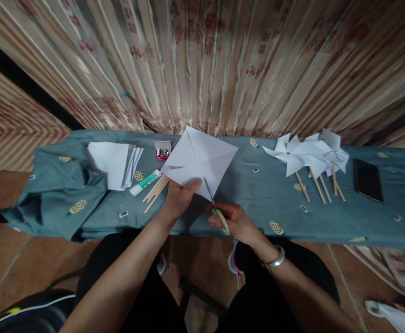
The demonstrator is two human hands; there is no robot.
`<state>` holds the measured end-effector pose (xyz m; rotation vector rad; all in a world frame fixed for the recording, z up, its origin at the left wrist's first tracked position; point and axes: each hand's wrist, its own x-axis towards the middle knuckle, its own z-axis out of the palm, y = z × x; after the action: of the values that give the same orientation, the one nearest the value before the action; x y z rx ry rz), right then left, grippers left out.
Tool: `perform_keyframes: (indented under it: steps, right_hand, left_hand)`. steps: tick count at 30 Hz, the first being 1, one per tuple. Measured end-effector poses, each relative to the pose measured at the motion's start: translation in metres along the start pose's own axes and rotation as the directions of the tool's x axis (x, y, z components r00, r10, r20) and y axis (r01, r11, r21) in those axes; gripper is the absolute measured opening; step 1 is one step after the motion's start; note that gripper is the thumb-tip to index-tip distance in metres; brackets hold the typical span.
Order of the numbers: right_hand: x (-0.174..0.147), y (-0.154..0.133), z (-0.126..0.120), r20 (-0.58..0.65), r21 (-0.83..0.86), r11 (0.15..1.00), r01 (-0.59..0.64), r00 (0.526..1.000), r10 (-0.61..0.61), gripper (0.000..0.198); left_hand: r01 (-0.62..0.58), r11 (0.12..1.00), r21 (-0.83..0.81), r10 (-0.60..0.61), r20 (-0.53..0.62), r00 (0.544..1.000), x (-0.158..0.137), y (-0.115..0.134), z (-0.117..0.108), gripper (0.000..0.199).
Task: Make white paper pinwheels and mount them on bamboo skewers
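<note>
My left hand (181, 196) grips a white square of paper (205, 152) at its near edge, thumb on top. Creases run across the sheet, and a slit shows on its left side. In my right hand (235, 219) is a pair of scissors (221, 221) with pale green handles. Their blades lie at the paper's near corner, along a line toward the middle. Just left of the sheet are several wooden sticks (156, 188), a green and white glue stick (145, 182) and a small red box (162, 151) of metal pins.
A stack of white paper (110, 162) lies at the left of the cloth-covered table (251, 185). Several paper pinwheels (306, 152) on sticks lie to the right, beside a black phone (368, 179). A pleated curtain (202, 60) hangs behind.
</note>
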<state>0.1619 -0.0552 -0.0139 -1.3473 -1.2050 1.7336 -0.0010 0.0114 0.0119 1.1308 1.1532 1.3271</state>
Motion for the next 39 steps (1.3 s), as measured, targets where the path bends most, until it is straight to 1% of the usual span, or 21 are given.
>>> perform_keyframes:
  steps: [3,5,9,11,15,19,21,26,31,35,39]
  right_hand:
    - [0.000,0.001,0.000,0.002,-0.001,1.000,0.011,1.000,-0.011,0.048]
    - [0.000,0.000,0.001,-0.006,0.012,1.000,-0.003,1.000,0.003,0.048]
    - [0.001,-0.002,0.003,-0.041,0.061,0.997,-0.044,0.998,0.046,0.049]
    - [0.001,-0.002,0.004,-0.050,0.061,0.997,-0.046,0.998,0.049,0.048]
    - [0.002,0.002,0.002,-0.039,0.024,1.000,-0.018,0.999,0.019,0.048]
    - [0.002,0.003,0.000,-0.017,-0.041,0.998,0.039,0.999,-0.039,0.047]
    - [0.001,0.001,-0.001,-0.020,-0.046,0.998,0.048,0.999,-0.049,0.046]
    - [0.000,-0.005,0.000,-0.036,-0.021,0.999,0.032,0.999,-0.033,0.049]
    - [0.000,-0.008,0.001,-0.060,-0.023,1.000,0.021,0.998,-0.022,0.047]
    - [0.002,-0.007,0.002,-0.083,0.015,1.000,-0.001,0.997,0.002,0.047]
    - [0.003,-0.005,0.003,-0.085,0.040,0.999,-0.002,0.996,0.005,0.049]
  left_hand:
    - [-0.010,1.000,-0.001,0.010,0.002,1.000,-0.002,0.001,0.001,0.025]
    - [-0.008,1.000,-0.005,0.008,0.001,1.000,-0.002,0.001,0.001,0.025]
    - [0.039,0.999,-0.014,-0.039,-0.015,0.999,-0.001,0.000,0.001,0.026]
    - [0.049,0.998,-0.025,-0.050,-0.029,0.998,-0.001,0.000,0.001,0.026]
    - [0.062,0.997,-0.052,-0.064,-0.047,0.997,-0.002,0.002,0.003,0.027]
    - [0.085,0.996,-0.029,-0.086,-0.025,0.996,-0.006,0.006,0.005,0.023]
    - [0.101,0.995,-0.022,-0.101,-0.011,0.995,-0.007,0.005,0.006,0.023]
    - [0.152,0.987,-0.046,-0.153,-0.001,0.988,-0.008,0.000,0.007,0.025]
    - [0.165,0.984,-0.060,-0.166,0.002,0.986,-0.008,-0.001,0.007,0.025]
    - [0.161,0.986,-0.041,-0.161,-0.002,0.987,-0.009,-0.002,0.007,0.023]
    - [0.155,0.986,-0.060,-0.155,-0.005,0.988,-0.009,-0.003,0.007,0.026]
